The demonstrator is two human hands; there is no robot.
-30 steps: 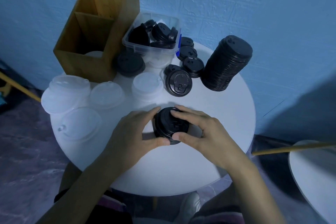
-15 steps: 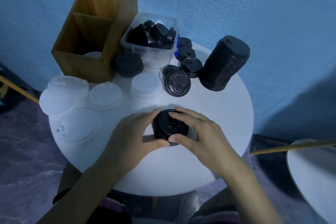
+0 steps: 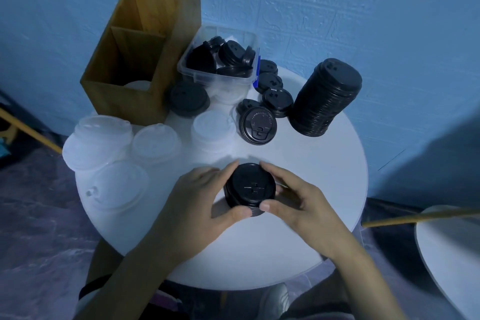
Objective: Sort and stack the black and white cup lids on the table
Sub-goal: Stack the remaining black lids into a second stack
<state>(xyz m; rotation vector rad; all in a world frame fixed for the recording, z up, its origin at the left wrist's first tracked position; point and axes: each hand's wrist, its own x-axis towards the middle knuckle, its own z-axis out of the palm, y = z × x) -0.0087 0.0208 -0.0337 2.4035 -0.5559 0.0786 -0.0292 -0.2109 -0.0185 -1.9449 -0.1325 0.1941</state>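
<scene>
Both hands are grasping a short stack of black lids (image 3: 250, 186) at the near middle of the round white worktop (image 3: 319, 176). The left hand (image 3: 197, 197) is curling round its left side and the right hand (image 3: 298, 202) round its right side, thumbs on the near rim and fingertips on the far rim. The stack is standing upright with its flat tops facing up and its short axis rising from the worktop.

At the far right, well apart, a tall stack of black lids (image 3: 327, 101) is leaning, its long axis tilting toward the far right. Between the two stacks a single black lid (image 3: 257, 125) is lying top up, with more loose black lids (image 3: 277, 102) lying behind it. A clear bin (image 3: 215, 80) at the far middle is holding jumbled black lids, and a wooden box (image 3: 124, 101) is standing to its left. Another black lid (image 3: 189, 99) is lying between box and bin. White lids (image 3: 155, 143) are crowding the left side, one pile (image 3: 100, 141) overhanging the edge and one lid (image 3: 211, 128) sitting just left of the single black lid.
</scene>
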